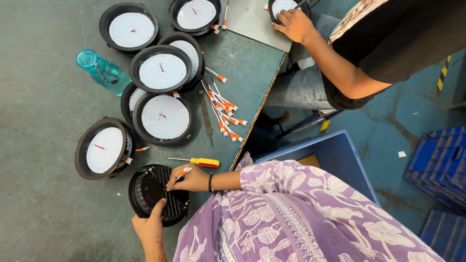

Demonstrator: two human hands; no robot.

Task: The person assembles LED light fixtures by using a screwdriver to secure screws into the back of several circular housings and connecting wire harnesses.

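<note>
I see my left hand [151, 224] steadying the black ribbed lamp housing [156, 194], fingers clasped on its near rim, at the worktop's [43, 97] near edge. My right hand [190, 179] pinches a small orange-tipped wire connector [184, 171] over the housing. A yellow-handled screwdriver [196, 161] lies just beside it.

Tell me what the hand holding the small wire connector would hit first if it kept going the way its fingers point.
The right hand points left across the black ribbed lamp housing. Continuing, it would probably first meet the upturned round LED lamp beyond, though height above the table is unclear.
</note>
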